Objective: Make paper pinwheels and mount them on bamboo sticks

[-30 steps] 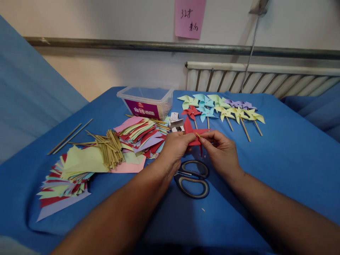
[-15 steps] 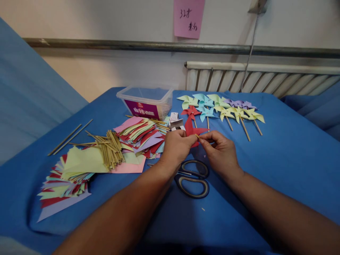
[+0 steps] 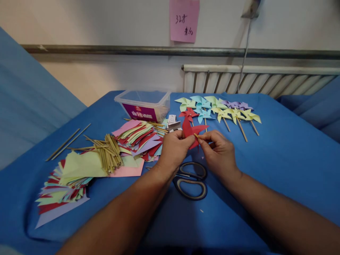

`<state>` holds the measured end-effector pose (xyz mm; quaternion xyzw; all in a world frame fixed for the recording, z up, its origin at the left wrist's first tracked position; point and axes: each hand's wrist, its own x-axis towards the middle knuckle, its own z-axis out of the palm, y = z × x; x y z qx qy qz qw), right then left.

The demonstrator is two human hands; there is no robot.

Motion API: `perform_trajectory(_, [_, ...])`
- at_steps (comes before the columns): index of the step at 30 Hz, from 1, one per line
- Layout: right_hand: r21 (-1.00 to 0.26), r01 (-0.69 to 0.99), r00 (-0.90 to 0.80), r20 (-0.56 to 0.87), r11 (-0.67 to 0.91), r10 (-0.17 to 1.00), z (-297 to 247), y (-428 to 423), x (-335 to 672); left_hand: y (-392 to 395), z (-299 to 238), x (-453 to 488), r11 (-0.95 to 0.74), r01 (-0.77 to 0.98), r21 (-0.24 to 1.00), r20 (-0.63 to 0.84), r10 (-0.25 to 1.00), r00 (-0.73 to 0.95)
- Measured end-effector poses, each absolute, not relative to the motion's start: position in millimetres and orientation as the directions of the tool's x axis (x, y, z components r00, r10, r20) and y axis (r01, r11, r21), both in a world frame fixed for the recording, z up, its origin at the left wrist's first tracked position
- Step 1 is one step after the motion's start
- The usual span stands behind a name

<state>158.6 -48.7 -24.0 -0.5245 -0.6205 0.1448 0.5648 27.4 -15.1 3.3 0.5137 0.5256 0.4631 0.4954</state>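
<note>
Between my two hands, above the middle of the table, is a red paper pinwheel (image 3: 188,129). My left hand (image 3: 174,147) is closed on it, thumb pressed near its centre. My right hand (image 3: 218,150) pinches a short thin stick (image 3: 196,135) that lies against the pinwheel's near side; most of the stick is hidden by the fingers. Below the hands, a pair of dark-handled scissors (image 3: 192,180) rests on the blue cloth, its blades partly covered by my left forearm. Just beyond my left hand stands a small open box (image 3: 174,125).
Finished pinwheels (image 3: 217,108) on sticks lie in rows at the back. A clear plastic tub (image 3: 143,106) stands left of them. Stacks of coloured paper (image 3: 138,138) and a bundle of sticks (image 3: 110,152) lie to the left on the blue-covered table (image 3: 287,159).
The view has shifted slightly. Both hands keep their grip on the red pinwheel and the stick, and the pinwheel has turned a little.
</note>
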Motion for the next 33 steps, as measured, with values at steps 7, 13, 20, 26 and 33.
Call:
perform_trajectory(7, [-0.725,0.530,0.160,0.595,0.440,0.787,-23,-49,158,-14,1,26,0.046,0.054,0.998,-0.047,0.999,0.023])
perform_trajectory(13, [-0.711,0.533,0.149,0.612,0.458,0.777,-22,-49,155,-13,3,25,-0.025,0.053,0.998,0.024,1.000,0.010])
perform_trajectory(20, [-0.682,0.546,0.145,0.649,0.486,0.747,-22,-49,154,-12,6,22,-0.023,0.016,1.000,0.022,0.997,0.080])
perform_trajectory(26, [-0.686,0.531,0.131,0.646,0.497,0.752,-22,-50,153,-12,10,19,-0.024,0.037,0.999,0.020,0.995,0.097])
perform_trajectory(33, [-0.679,0.541,0.115,0.644,0.496,0.756,-21,-49,153,-10,11,18,-0.035,0.093,0.995,0.027,0.996,0.086])
